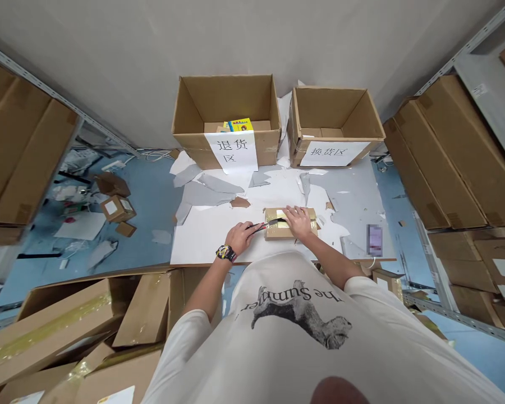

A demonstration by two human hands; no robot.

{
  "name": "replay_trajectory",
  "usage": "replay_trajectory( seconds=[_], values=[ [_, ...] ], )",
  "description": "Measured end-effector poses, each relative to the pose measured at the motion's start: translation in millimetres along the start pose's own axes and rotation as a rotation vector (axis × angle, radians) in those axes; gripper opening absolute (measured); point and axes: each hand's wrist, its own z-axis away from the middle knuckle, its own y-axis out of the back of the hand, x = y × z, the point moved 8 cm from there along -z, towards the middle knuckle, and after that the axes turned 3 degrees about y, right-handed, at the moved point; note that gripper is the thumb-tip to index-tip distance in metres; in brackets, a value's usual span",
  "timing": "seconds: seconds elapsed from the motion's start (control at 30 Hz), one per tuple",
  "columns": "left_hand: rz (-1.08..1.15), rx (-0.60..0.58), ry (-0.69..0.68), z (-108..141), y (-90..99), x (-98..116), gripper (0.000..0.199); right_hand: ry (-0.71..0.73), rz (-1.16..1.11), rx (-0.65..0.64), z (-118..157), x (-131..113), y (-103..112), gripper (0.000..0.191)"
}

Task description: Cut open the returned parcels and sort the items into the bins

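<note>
Head view, left to right: large cartons sit on a metal shelf at the far left, above a blue floor strewn with paper and small boxes. Left of centre, the left hand, with a black-and-yellow wristwatch on its wrist, pinches a red-and-black box cutter, its blade reaching onto the parcel. That taped cardboard parcel lies near the front edge of the white worktop, among torn paper scraps. The right hand is spread flat on top of it. At upper centre, two open cartons stand side by side at the worktop's far edge: a left carton holding a yellow-and-blue packet, and a right carton. Each carries a paper sign. Further right lies a pixelated rectangle, then more cartons on a shelf.
</note>
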Motion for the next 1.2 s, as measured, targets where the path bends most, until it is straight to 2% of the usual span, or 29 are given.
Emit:
replay_trajectory(
  seconds=[0.2,0.43,0.67,0.73,0.9,0.97,1.03,1.1,1.2],
  values=[
    [-0.052,-0.016,-0.097,-14,15.0,-19,0.055,-0.015,-0.044,0.02,-3,2,-2,0.047],
    [-0.07,-0.043,-0.19,-32,25.1,-7,0.057,-0.041,-0.105,0.023,-2,6,-2,0.047],
    [-0.078,-0.054,-0.248,-44,28.2,-6,0.05,-0.048,-0.091,0.038,-2,5,3,0.046],
    [-0.081,-0.058,-0.249,-45,32.6,-14,0.049,-0.053,-0.077,0.041,-2,5,5,0.045],
    [-0.075,0.092,-0.028,-41,67.9,-71,0.051,-0.036,-0.032,0.049,2,2,8,0.044],
    [-0.038,0.112,0.006,-41,72.7,-82,0.049,-0.022,-0.007,0.051,2,1,9,0.044],
    [0.011,0.121,0.045,-43,67.3,-86,0.049,-0.014,0.016,0.064,2,0,10,0.044],
    [0.058,0.154,0.173,-43,53.4,-93,0.052,-0.008,0.035,0.081,2,-1,11,0.044],
    [0.109,0.159,0.435,-29,14.4,-107,0.057,0.002,0.055,0.081,1,-4,10,0.045]
  ],
)
